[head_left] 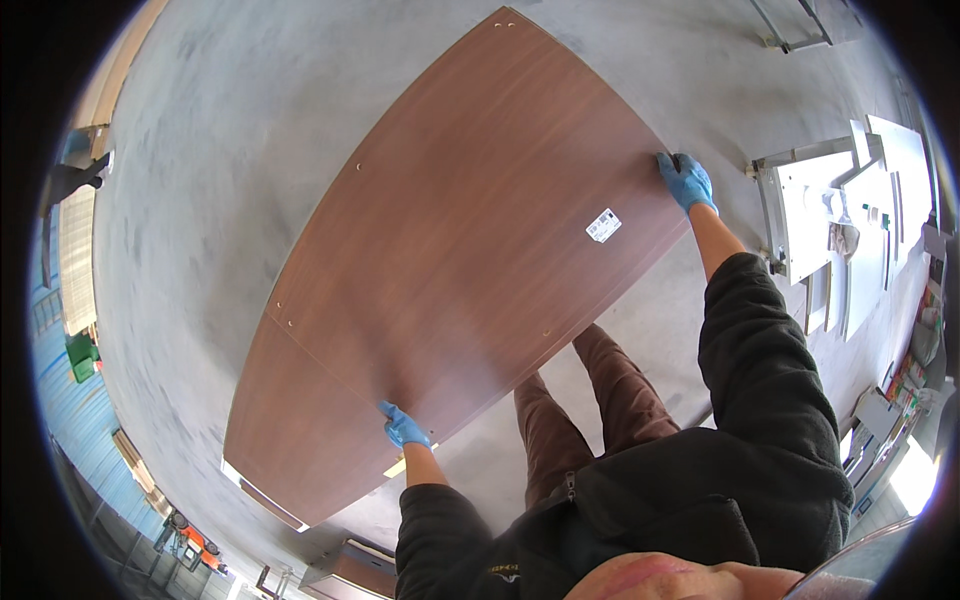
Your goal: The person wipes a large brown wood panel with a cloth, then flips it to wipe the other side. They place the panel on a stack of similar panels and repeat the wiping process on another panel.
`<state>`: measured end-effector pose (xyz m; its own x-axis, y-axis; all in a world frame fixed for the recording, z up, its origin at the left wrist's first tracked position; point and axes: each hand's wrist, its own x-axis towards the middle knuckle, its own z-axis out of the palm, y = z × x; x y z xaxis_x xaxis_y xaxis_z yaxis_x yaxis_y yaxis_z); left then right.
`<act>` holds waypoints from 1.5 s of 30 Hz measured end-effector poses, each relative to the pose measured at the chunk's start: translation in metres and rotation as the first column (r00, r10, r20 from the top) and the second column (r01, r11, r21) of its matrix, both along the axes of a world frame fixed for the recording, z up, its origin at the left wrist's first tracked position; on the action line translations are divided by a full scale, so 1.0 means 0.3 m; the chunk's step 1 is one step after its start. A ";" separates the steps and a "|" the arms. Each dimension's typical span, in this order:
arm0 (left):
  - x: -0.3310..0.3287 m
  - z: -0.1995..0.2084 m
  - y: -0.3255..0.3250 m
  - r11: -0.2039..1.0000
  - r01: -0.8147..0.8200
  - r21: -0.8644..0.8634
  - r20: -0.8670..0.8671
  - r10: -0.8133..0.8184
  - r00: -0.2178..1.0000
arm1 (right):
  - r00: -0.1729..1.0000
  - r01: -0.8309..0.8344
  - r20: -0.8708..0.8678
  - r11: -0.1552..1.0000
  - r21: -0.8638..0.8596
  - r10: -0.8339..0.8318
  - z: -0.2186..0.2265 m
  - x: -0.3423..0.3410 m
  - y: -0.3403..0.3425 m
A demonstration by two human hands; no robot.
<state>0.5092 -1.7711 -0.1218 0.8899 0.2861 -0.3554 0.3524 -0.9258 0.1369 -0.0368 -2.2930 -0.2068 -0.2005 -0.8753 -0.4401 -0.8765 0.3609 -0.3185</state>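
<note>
A large brown wood-grain panel [480, 200] fills the middle of the view, with a few small round holes and a thin seam across its left part. My right hand [687, 181], in a blue glove, grips the panel's right edge, thumb on the upper face. Over the near edge reaches my left hand [404, 427], also gloved in blue, touching the panel close to the seam. Its fingers look curled, one fingertip poking forward; anything within them is hidden. A white printed label [604, 226] is stuck on the panel's right half.
To the right, white boards [815, 220] lie on a metal-framed stand. A brown box-like piece [350, 572] stands on the grey floor [190, 230] at the lower left. Further left are an orange machine [195, 545], a green bin [82, 358] and stacked boards [77, 260].
</note>
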 end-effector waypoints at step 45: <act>0.031 0.729 -0.296 0.272 0.845 -0.461 0.222 -0.887 0.406 | 0.386 0.892 0.104 0.342 -0.296 -0.917 1.304 -0.270 2.615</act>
